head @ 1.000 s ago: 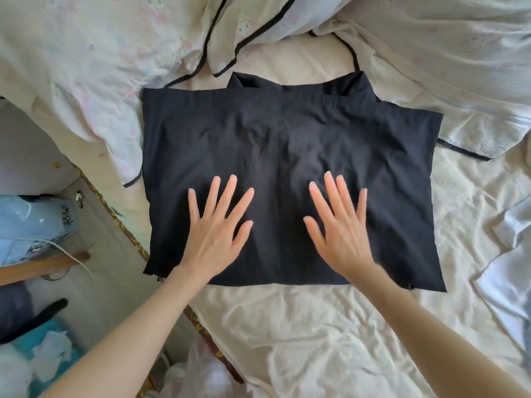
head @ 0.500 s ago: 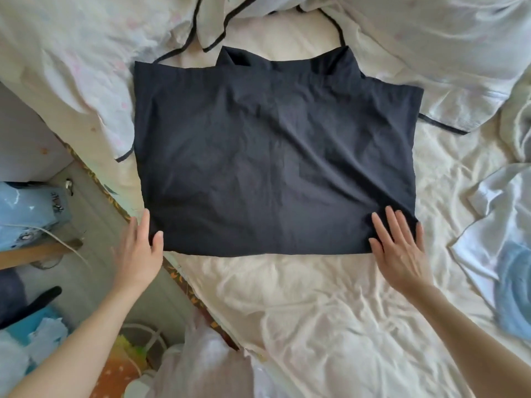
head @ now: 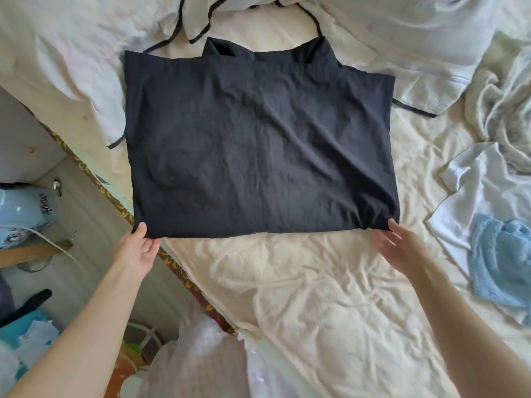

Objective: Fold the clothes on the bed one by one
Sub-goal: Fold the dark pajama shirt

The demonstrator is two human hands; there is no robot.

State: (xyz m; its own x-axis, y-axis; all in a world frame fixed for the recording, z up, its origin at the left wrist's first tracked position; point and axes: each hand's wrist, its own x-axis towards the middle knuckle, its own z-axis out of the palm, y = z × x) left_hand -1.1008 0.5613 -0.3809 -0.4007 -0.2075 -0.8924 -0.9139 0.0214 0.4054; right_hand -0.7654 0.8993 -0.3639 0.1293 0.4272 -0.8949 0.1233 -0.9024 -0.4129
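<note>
A black garment (head: pixel 258 145), folded to a wide rectangle, lies flat on the cream bed sheet (head: pixel 301 282), collar end away from me. My left hand (head: pixel 136 248) pinches its near left corner, thumb on top. My right hand (head: pixel 398 245) grips the near right corner, where the cloth bunches slightly. Both near corners sit just off the sheet.
A white pyjama piece with black piping (head: pixel 86 67) lies at the far left, a pale one (head: pixel 402 38) at the far right. White cloth (head: pixel 482 191) and a blue towel (head: pixel 500 254) lie right. The bed edge (head: pixel 184 277) runs diagonally left; floor clutter lies beyond.
Both hands left the middle of the black garment, slid out to its near corners, and now hold those corners.
</note>
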